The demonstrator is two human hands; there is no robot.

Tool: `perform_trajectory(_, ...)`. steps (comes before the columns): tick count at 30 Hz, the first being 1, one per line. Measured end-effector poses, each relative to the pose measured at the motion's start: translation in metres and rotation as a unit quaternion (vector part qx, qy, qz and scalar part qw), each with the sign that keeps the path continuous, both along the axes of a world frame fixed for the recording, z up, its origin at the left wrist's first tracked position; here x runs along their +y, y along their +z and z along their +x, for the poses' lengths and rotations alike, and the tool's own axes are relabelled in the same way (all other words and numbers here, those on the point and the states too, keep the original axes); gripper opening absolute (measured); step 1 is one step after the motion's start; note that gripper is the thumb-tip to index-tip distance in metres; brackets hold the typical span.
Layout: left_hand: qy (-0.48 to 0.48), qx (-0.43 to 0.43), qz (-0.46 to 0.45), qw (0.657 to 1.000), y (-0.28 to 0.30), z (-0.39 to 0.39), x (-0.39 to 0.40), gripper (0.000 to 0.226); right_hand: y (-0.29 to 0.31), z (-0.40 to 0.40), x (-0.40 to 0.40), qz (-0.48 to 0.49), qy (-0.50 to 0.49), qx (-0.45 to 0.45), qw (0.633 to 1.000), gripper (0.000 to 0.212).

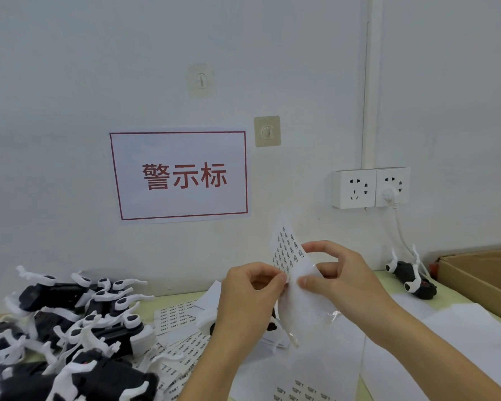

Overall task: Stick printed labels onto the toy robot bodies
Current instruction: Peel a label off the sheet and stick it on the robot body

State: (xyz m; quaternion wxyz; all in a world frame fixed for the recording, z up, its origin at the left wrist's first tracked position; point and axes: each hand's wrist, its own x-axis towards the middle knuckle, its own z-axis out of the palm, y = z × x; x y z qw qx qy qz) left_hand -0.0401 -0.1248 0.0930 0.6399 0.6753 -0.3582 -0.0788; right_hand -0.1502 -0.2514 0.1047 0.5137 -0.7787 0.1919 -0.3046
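Observation:
A white label sheet (289,250) printed with rows of small black labels is held upright above the table's middle. My right hand (339,273) grips its right side between thumb and fingers. My left hand (249,296) pinches the sheet's left edge at a label. Behind my left hand a black-and-white toy robot body (207,321) lies on the table, mostly hidden. A heap of several black toy robot bodies with white limbs (70,328) fills the left of the table. One more toy robot body (411,276) lies at the back right by the wall.
More label sheets (174,316) and blank white paper (460,342) lie spread on the table. An open cardboard box (480,282) stands at the right edge. On the wall are a red-framed sign (180,175), two hooks, and a socket block (370,188) with a white cable plugged in.

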Motion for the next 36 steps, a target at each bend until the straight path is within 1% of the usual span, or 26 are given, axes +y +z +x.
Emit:
perform_trajectory(5,-0.013,0.001,-0.002,1.000,-0.0002,0.0006,0.0002,0.020,0.0001,-0.0004,-0.0014,0.006,-0.005,0.002,1.000,0.044)
perform_trajectory(8,-0.029,-0.001,-0.007,1.000,-0.0004,0.0008,0.0008,0.011,0.0005,0.0000,-0.0017,0.007,-0.006,0.002,1.000,0.043)
perform_trajectory(10,-0.023,-0.022,0.000,0.999,-0.0012,0.0011,0.0005,0.007,0.0002,0.0001,-0.0013,0.006,-0.005,0.004,1.000,0.043)
perform_trajectory(13,-0.010,-0.046,0.017,0.999,-0.0025,0.0027,-0.0002,0.011,0.0000,-0.0003,-0.0010,0.006,-0.005,0.009,1.000,0.043)
perform_trajectory(18,0.006,-0.045,0.017,0.999,-0.0009,0.0041,0.0006,0.018,0.0022,-0.0014,-0.0014,0.009,0.002,0.018,1.000,0.043)
perform_trajectory(24,0.008,-0.044,0.013,0.999,0.0008,0.0026,0.0021,0.016,0.0037,-0.0015,-0.0012,0.013,0.003,0.019,1.000,0.042)
perform_trajectory(28,-0.011,-0.066,0.020,0.998,0.0011,0.0004,0.0027,0.008,0.0030,-0.0017,0.0007,0.006,0.001,0.015,1.000,0.042)
perform_trajectory(32,-0.003,-0.104,0.041,0.994,-0.0009,0.0001,0.0015,0.009,0.0035,-0.0017,0.0021,-0.004,0.005,0.018,1.000,0.041)
perform_trajectory(36,0.011,-0.094,0.045,0.995,-0.0016,0.0032,0.0018,0.014,0.0038,-0.0020,0.0015,-0.002,0.006,0.024,1.000,0.042)
